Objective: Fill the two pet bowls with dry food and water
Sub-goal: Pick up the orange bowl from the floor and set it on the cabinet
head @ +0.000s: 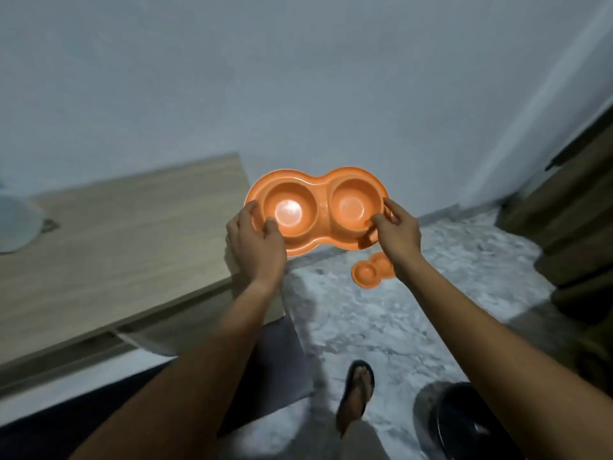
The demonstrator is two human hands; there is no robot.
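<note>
both hands [255, 240] grip orange double bowl [316, 210], prob. empty

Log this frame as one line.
left hand: holds dish | right hand: holds dish | dish: lifted, both wells empty | second dish: on floor

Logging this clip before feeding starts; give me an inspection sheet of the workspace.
Surface: wooden tabletop at left, marbled floor below.
Job's things: orange double bowl held in the air, both wells look empty; second orange double bowl on the floor.
Clutter: dark round container at lower right.
Hands: left hand and right hand grip opposite ends of the held bowl.
Cables: nothing seen.
Surroundings: pale wall, sandalled foot.
</note>
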